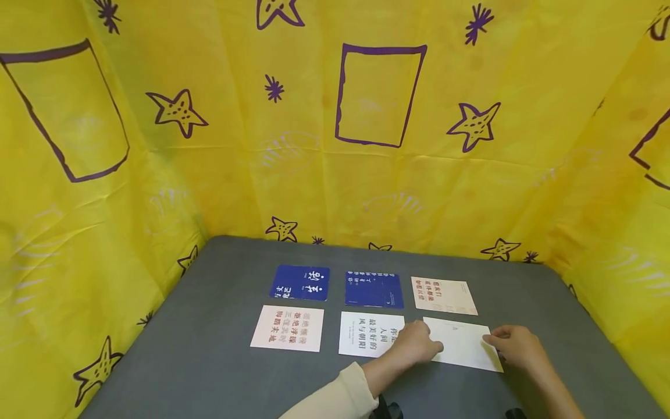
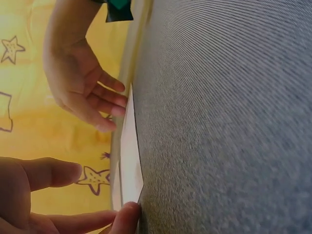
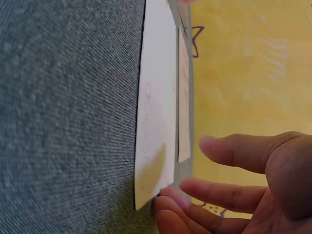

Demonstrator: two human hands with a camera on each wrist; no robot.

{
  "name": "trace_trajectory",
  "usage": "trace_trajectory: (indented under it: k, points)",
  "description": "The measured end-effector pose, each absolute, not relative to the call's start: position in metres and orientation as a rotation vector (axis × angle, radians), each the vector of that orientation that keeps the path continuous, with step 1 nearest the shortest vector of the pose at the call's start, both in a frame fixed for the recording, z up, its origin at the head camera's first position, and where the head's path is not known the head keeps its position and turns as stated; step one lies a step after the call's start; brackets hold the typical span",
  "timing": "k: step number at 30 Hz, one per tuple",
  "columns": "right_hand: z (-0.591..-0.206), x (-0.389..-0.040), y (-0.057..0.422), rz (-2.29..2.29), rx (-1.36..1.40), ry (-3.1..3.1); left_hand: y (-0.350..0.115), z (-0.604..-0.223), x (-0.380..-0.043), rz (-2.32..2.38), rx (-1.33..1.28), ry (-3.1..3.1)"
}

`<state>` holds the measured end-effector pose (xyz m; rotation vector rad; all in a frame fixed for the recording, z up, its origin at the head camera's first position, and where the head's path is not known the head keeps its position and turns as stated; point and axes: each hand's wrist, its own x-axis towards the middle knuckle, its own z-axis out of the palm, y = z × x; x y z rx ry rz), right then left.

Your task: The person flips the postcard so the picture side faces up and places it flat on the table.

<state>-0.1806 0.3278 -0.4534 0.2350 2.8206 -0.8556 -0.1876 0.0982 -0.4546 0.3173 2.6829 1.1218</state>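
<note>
A white card (image 1: 463, 344) with faint small marks lies on the grey cloth at the front right. At its left edge is my left hand (image 1: 416, 344), which partly covers the neighbouring white card with black characters (image 1: 361, 334). In the left wrist view, fingertips (image 2: 127, 214) touch the card's edge while the thumb (image 2: 56, 171) stands apart. My right hand (image 1: 515, 347) is at the opposite edge. The right wrist view shows its fingers (image 3: 173, 202) against the card's end, with the thumb (image 3: 234, 150) raised away from it.
Behind lie a cream card with red characters (image 1: 445, 295) and two blue cards, one in the middle (image 1: 374, 294) and one leftward (image 1: 298, 285). A pinkish card (image 1: 288, 329) lies front left. Yellow patterned cloth (image 1: 314, 192) walls the grey surface (image 1: 209, 361).
</note>
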Motion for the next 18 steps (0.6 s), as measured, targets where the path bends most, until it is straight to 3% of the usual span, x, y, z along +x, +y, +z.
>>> trace_trajectory:
  k: [18]
  points:
    - [-0.464, -0.184, 0.331, -1.1, 0.447, 2.741, 0.098, -0.466, -0.196, 1.708, -0.056, 2.135]
